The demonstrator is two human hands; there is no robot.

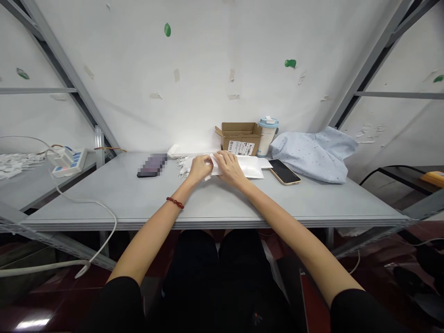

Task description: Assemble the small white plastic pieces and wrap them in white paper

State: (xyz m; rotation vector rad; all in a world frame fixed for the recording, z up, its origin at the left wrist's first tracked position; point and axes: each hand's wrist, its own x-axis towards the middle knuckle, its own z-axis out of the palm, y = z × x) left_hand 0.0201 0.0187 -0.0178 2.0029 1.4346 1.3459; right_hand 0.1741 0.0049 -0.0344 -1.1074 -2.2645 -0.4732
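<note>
A flat white bag (pixel 252 165) lies on the grey table (pixel 145 196), its left end under my hands. My right hand (pixel 229 169) rests on that end, fingers bent over it and gripping its edge. Close beside it, my left hand (pixel 200 167) is closed in a pinch with thumb and forefinger curled together. Something white shows at its fingertips, too small to name for sure. Just left of my left hand is a small pile of white cords or loops (pixel 183 165), partly hidden by the hand. A red bead bracelet (pixel 175 202) is on my left wrist.
Behind the hands stand an open cardboard box (pixel 241 134) and a blue-lidded cup (pixel 267 136). A phone (pixel 285 172) and a light-blue spotted cloth (pixel 312 155) lie at right. A dark phone-like object (pixel 152 165) lies left; beyond it are a power strip (pixel 71 163) and a hanging white cable (pixel 104 206).
</note>
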